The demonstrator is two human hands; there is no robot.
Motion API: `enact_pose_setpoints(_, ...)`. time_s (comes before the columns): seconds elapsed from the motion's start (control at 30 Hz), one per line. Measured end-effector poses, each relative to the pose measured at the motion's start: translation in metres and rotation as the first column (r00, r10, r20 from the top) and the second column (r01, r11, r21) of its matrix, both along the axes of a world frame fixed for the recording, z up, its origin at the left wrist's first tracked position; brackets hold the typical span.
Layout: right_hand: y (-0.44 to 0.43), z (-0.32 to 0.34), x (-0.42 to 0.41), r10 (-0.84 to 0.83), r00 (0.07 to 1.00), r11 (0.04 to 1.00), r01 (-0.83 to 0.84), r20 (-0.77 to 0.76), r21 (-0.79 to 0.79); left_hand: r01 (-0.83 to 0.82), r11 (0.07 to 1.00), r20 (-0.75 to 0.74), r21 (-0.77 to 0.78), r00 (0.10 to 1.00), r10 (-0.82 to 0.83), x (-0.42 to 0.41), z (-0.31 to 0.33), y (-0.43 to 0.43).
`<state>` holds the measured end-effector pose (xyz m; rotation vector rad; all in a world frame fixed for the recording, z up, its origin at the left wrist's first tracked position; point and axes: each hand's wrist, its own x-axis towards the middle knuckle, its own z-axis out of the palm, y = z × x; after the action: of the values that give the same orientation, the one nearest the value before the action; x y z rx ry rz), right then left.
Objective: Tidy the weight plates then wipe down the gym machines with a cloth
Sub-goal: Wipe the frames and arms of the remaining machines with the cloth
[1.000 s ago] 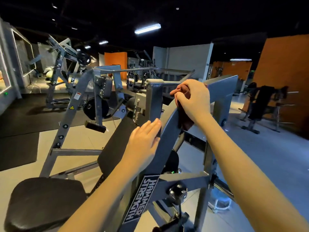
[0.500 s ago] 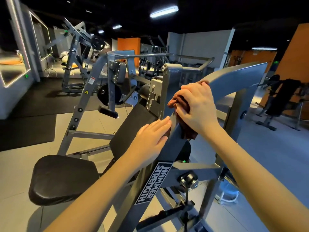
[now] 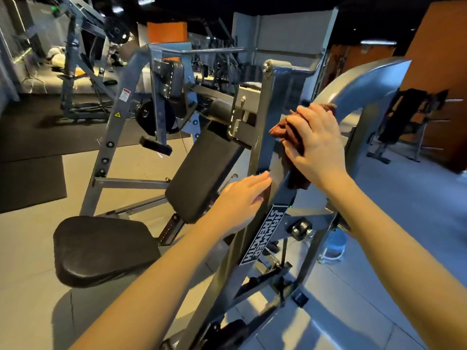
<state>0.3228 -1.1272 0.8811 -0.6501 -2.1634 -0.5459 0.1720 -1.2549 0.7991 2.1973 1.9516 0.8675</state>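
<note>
Fingers (image 3: 294,122) of the right hand (image 3: 316,145) clutch the cloth (image 3: 278,130) against the frame (image 3: 265,137).

Orange wall (image 3: 439,59), pale tiled floor (image 3: 32,248), black rubber mat (image 3: 27,183)

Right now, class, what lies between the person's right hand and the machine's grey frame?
A reddish-brown cloth, gripped by the right hand and pressed against the grey frame, as the head view shows.

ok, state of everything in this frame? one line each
cloth: bunched, pressed against the machine frame
right hand: grips the cloth
left hand: flat, fingers straight, resting on the frame
seat pad: unoccupied
weight plate: loaded on the machine's far arm
</note>
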Motion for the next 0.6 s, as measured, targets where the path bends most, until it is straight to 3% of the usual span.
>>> enact_pose_setpoints(0.13,-0.010,0.010,-0.005,-0.145,0.989,0.989,0.145,-0.013,-0.021,0.065,0.993,-0.073,-0.103,0.995,-0.073,-0.018,-0.028,-0.015)
enact_pose_setpoints(0.23,-0.031,-0.012,-0.022,-0.178,0.974,0.981,0.164,-0.138,-0.105,0.096,0.981,0.067,-0.169,0.994,-0.086,-0.022,-0.049,-0.030)
enact_pose_setpoints(0.33,-0.048,-0.057,-0.031,-0.237,0.971,0.970,0.236,-0.022,-0.060,0.129,0.974,0.207,-0.188,0.974,-0.089,-0.018,-0.064,-0.039)
enact_pose_setpoints(0.6,-0.037,-0.056,-0.028,-0.251,0.968,0.967,0.250,0.017,0.044,0.170,0.972,0.157,-0.161,0.977,-0.145,-0.035,-0.070,-0.030)
